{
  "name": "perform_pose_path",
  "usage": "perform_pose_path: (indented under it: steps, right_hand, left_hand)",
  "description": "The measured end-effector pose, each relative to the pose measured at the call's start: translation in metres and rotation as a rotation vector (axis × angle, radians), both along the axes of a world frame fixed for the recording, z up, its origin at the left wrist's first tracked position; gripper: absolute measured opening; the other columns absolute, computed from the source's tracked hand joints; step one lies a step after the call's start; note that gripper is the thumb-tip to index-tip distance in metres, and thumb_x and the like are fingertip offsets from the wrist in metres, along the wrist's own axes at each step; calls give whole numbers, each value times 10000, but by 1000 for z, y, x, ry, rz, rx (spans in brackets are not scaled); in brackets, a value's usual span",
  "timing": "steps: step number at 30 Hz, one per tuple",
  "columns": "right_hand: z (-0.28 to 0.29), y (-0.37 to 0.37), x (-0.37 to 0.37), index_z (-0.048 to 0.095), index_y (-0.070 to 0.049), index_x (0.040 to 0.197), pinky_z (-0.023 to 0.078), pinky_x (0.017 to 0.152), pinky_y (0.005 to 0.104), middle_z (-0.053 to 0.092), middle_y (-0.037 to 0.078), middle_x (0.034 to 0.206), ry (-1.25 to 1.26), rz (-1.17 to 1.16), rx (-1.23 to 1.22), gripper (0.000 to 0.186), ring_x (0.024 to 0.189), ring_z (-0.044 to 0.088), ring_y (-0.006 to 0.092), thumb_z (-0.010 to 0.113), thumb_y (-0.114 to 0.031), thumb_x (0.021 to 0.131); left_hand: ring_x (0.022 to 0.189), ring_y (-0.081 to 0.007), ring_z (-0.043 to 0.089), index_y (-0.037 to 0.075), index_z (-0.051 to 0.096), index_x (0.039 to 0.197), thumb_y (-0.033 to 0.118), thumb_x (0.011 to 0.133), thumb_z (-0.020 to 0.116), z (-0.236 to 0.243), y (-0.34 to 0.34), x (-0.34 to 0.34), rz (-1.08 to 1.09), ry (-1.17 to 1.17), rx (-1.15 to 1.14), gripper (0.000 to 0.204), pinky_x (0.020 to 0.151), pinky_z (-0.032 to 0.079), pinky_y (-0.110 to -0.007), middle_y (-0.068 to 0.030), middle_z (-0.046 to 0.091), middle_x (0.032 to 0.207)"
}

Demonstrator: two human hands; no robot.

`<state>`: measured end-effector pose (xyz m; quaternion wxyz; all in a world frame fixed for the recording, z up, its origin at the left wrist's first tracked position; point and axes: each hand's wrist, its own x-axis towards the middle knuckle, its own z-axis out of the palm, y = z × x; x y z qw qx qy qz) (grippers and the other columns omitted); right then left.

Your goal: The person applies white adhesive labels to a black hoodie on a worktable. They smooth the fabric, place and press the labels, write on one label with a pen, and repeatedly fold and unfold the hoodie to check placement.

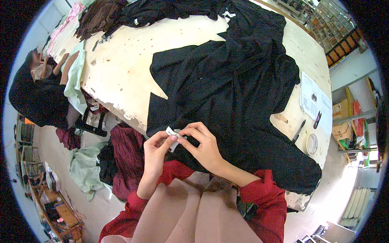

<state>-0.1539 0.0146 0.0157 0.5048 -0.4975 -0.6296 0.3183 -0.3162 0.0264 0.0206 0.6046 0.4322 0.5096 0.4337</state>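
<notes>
A small white label [170, 131] is pinched between my two hands, just above the near edge of a black garment [227, 89]. My left hand [157, 146] grips it between thumb and forefinger. From the other side, my right hand [204, 146] closes thumb and fingertips on the same label, so the fingertips of both hands meet. Part of the label lies hidden under my fingers. The black garment is spread in folds over the pale table [121, 69] and hangs toward me at its front.
To the right lie printed sheets [310, 95], a pen [299, 131], a small dark tool [317, 120] and a tape roll [311, 144]. Dark clothes [162, 14] line the far edge. At left, another person [42, 93] handles pale green cloth [77, 79]. Maroon cloth [126, 158] hangs beside the table.
</notes>
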Motion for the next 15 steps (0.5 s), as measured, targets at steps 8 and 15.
perform_pose_path:
  steps: [8,15]
  right_hand:
    - [3,7,14,663,-62,894,444,761,318,618,56,862,52,88,-41,167,832,552,203,718,-208,835]
    - [31,0,54,714,-73,906,445,609,277,647,26,864,47,215,-201,152,738,551,110,729,-212,846]
  left_hand:
    - [756,-29,566,-15,680,1022,25,849,711,2,-5,12,84,35,137,181,665,441,-188,-2,673,882]
    - [734,-69,454,-14,634,961,4,855,668,4,7,12,-245,343,433,112,655,374,-206,-14,579,859]
